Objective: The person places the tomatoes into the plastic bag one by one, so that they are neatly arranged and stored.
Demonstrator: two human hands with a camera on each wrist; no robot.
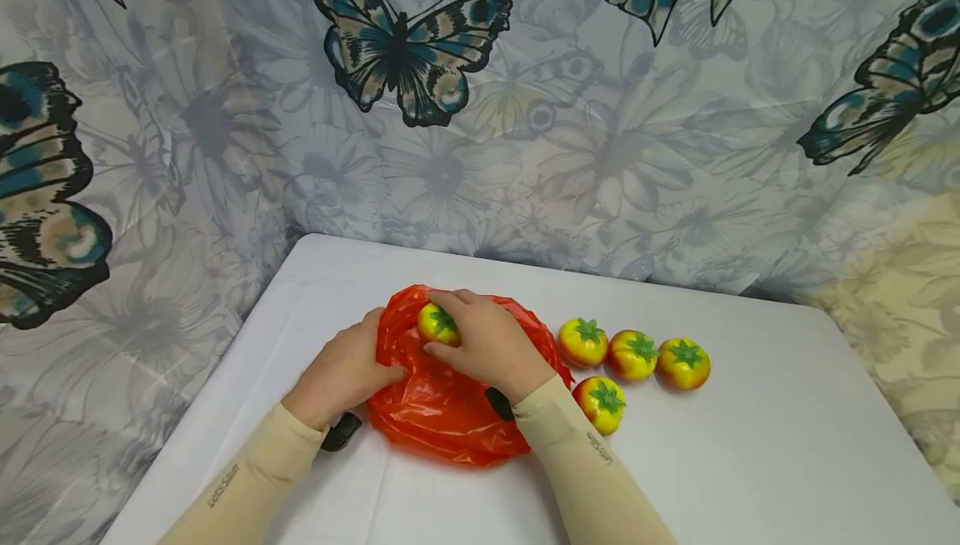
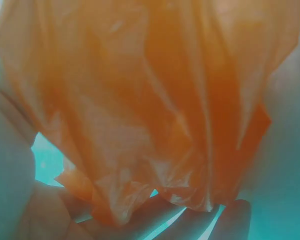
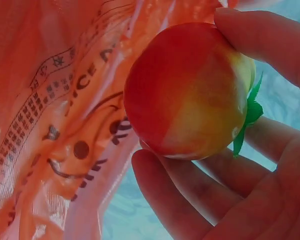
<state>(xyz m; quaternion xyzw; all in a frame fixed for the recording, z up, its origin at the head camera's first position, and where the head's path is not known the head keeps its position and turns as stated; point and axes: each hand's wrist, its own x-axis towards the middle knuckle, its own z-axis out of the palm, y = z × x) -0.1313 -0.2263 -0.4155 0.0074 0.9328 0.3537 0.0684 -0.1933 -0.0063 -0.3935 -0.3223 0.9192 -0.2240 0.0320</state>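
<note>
One round tomato [image 3: 182, 92] in right fingers [image 3: 165, 190], leaves [image 3: 253, 112] facing palm [image 3: 275, 205].

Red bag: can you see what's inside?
The head view shows a red-and-yellow fruit, in the right grip, over the bag. Its folds cover the inside, so I can't tell what's there.

Here a white table [image 1: 772, 453] is spread out beneath the fingers [image 1: 452, 303] of the right hand [image 1: 491, 345], a red plastic bag [image 1: 442, 420] borne on it directly under them; rightward of those fingers three red-and-yellow fruits [image 1: 632, 355] are lined up, a fourth fruit [image 1: 600, 405] placed lower right
</note>
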